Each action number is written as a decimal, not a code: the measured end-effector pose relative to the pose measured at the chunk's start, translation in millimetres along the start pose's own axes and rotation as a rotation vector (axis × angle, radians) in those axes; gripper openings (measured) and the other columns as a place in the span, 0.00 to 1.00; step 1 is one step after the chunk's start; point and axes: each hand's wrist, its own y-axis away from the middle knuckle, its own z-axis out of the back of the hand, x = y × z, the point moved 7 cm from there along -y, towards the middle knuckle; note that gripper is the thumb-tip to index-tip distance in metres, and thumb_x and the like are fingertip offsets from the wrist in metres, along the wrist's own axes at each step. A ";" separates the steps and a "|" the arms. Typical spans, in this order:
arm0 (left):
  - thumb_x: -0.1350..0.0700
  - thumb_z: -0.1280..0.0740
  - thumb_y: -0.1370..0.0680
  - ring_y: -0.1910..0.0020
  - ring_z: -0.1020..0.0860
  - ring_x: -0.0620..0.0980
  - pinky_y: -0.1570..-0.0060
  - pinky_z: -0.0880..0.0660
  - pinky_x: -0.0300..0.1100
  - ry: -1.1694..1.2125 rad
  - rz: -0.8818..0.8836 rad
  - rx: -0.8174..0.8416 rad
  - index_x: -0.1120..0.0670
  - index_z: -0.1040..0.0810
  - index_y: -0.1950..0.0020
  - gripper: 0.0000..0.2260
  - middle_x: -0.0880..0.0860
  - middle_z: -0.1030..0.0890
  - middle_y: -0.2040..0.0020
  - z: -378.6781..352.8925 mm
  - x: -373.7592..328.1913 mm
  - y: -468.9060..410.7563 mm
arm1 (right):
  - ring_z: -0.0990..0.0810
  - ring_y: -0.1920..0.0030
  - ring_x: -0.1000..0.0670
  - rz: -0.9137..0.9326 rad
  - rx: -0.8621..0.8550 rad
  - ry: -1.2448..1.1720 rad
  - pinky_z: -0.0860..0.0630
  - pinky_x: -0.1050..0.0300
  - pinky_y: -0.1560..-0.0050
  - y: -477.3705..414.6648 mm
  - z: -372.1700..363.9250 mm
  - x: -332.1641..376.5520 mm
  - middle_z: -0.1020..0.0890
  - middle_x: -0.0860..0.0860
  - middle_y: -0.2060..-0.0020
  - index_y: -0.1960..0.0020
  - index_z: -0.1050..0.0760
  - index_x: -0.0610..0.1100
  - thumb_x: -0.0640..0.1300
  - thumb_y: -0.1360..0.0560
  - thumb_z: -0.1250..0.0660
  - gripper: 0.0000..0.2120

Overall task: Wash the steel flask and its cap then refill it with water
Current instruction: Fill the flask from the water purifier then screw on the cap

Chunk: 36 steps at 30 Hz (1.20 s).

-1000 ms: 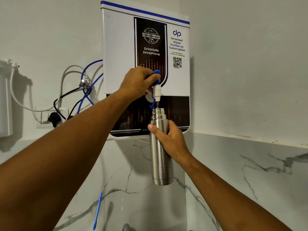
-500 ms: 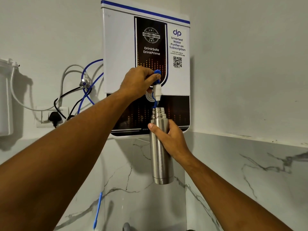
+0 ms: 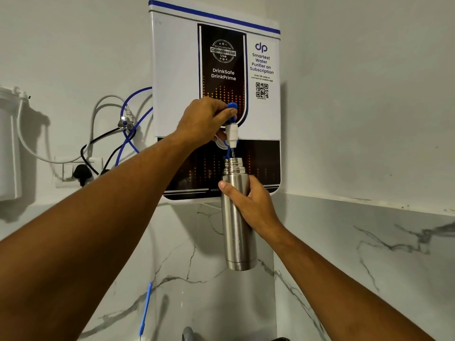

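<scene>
The steel flask (image 3: 236,225) hangs upright and uncapped in the air, its open mouth right under the white spout of the purifier tap (image 3: 232,131). My right hand (image 3: 251,205) grips the flask around its upper body. My left hand (image 3: 203,120) holds the tap's blue lever, thumb pressing on its top. A thin stream of water runs from the spout into the flask's mouth. The flask's cap is not in sight.
The white and black water purifier (image 3: 177,70) is mounted on the wall. Left of it are blue and white hoses (image 3: 128,112), a plugged socket (image 3: 78,172) and a white filter housing (image 3: 8,143). Marble wall panels (image 3: 357,254) lie below. A blue tube (image 3: 145,308) hangs at the lower left.
Nothing has visibly changed apart from a slight rise of the flask toward the spout; both hands keep their grips.
</scene>
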 end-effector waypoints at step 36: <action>0.49 0.34 0.15 0.59 0.13 0.48 0.56 0.15 0.44 -0.010 -0.001 -0.006 0.57 0.14 0.44 0.14 0.53 0.13 0.50 0.1 0.9 -1.7 | 0.15 0.56 0.53 0.002 -0.008 0.008 0.20 0.65 0.60 -0.5 0.1 1.0 0.17 0.53 0.53 0.46 0.26 0.55 0.60 0.26 0.26 0.15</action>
